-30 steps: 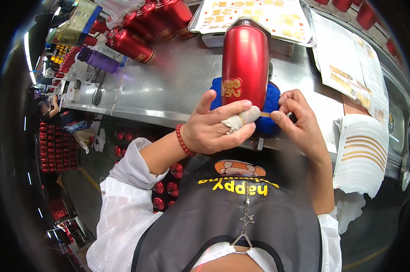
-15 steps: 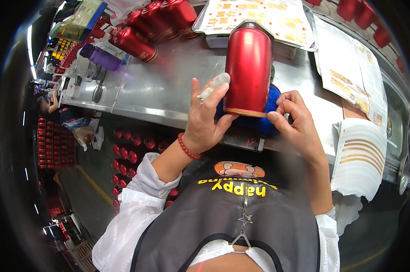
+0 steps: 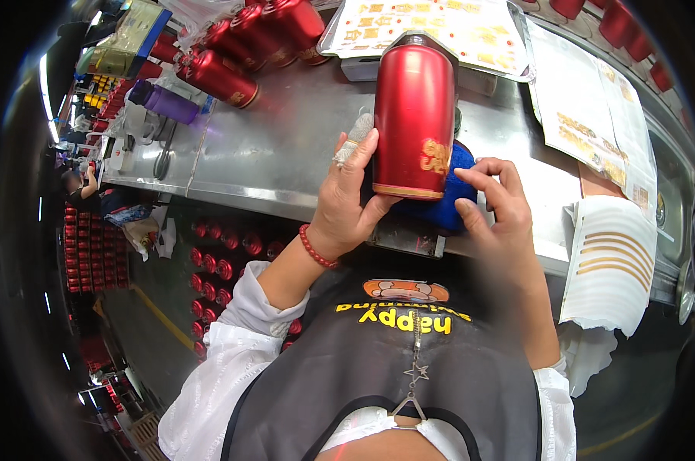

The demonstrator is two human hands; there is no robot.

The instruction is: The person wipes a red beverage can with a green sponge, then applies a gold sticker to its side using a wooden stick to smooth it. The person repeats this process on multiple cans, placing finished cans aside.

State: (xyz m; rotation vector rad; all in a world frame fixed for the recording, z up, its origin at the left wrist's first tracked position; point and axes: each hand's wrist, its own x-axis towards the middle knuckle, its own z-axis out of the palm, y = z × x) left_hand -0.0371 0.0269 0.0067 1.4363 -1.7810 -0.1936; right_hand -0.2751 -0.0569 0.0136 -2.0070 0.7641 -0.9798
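A glossy red metal bottle (image 3: 413, 115) lies with its base toward me on a blue cloth (image 3: 446, 213) by the table's front edge. Around that base runs a thin gold band (image 3: 406, 191), and gold lettering shows on the lower right of the wall. My left hand (image 3: 344, 201) holds the bottle from the left, thumb at the base and fingers along the side; a greyish cover wraps one finger. Just right of the base, my right hand (image 3: 503, 206) has its thumb and forefinger apart, with nothing seen between them.
Several red bottles (image 3: 225, 77) and a purple bottle (image 3: 163, 102) are at the left of the metal table (image 3: 274, 131). Behind the held bottle is a tray (image 3: 526, 46) with gold-printed sheets. More sheets (image 3: 570, 115) and a white strip with gold bands (image 3: 610, 261) lie right.
The bottle has turned, bringing gold lettering into view on its right side. My right thumb and fingers have come away from its base and spread apart. The left hand stays at the bottle.
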